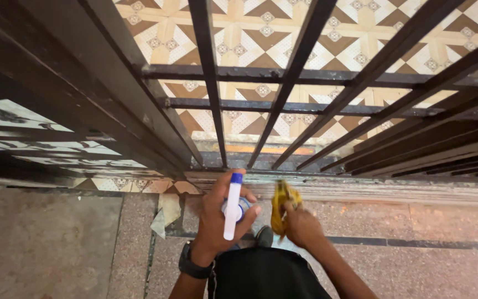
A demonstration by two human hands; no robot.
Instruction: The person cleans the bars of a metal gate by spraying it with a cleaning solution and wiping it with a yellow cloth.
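Hands sit low in view, near the person's dark clothing. The left hand [217, 221] is wrapped around a white spray bottle [233, 206] with a blue tip; it is likely light and rigid, its smooth plastic best gripped around the body. The right hand [301, 224] clutches a soft yellow rag [281, 206], easily bunched, by the sill [360, 185]. Beyond stand dark bars [208, 83] over patterned tiles [261, 33].
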